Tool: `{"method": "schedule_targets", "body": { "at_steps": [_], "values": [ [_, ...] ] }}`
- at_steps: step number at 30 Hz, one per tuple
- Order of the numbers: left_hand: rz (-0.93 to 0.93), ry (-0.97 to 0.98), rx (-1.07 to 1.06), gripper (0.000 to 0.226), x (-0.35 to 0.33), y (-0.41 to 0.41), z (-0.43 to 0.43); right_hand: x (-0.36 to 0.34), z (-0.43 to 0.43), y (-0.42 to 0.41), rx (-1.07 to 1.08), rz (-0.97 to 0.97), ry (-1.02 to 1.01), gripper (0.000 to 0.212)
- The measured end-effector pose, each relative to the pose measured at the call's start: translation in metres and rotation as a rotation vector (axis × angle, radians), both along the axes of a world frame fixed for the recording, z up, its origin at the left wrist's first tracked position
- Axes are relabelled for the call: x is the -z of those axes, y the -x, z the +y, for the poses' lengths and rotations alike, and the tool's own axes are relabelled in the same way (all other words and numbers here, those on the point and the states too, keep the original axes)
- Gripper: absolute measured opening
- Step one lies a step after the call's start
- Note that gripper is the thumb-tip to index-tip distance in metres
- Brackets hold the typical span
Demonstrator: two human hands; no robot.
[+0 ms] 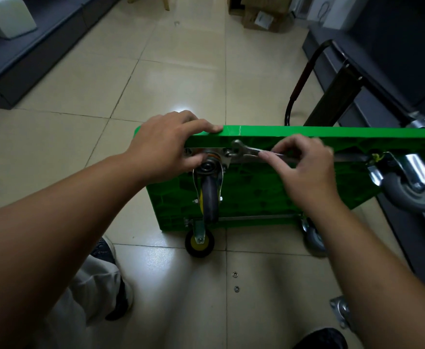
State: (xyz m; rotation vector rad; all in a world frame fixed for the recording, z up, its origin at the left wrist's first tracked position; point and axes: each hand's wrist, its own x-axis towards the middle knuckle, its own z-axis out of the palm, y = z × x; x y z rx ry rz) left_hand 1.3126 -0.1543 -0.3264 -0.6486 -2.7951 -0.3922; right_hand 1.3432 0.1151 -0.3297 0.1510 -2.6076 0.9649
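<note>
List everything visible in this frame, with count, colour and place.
cart: one, green, tipped on its edge on the tiled floor
casters: four, grey or black wheels, on the cart's underside
wrench: one, silver, at the upper left caster's plate
small rings: two, silver, on the floor below the cart
loose caster: one, metal, on the floor at lower right, partly hidden
cardboard boxes: brown, far end; count unclear
left hand: grips the cart's top edge
right hand: pinches the wrench

The person wears light grey trousers [90, 293] and 2 dark shoes [122, 303]; the 2 forearms [55, 222] are bare.
</note>
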Motion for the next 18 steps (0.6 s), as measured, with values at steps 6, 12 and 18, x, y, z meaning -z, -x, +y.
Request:
{"method": "schedule_targets", "body": {
  "at_steps": [6,12,18],
  "values": [
    [0.002,-0.009,-0.008,0.056,0.000,0.000,0.000,0.070,-0.040,-0.021,0.338,-0.362,1.306,0.016],
    [-0.013,0.001,-0.026,0.056,0.000,0.002,0.001,0.101,-0.085,-0.025,0.225,-0.333,1.268,0.011],
    [-0.014,0.001,-0.017,0.057,0.000,0.001,0.001,0.116,-0.098,-0.020,0.271,-0.210,1.226,0.011]
  ]
}}
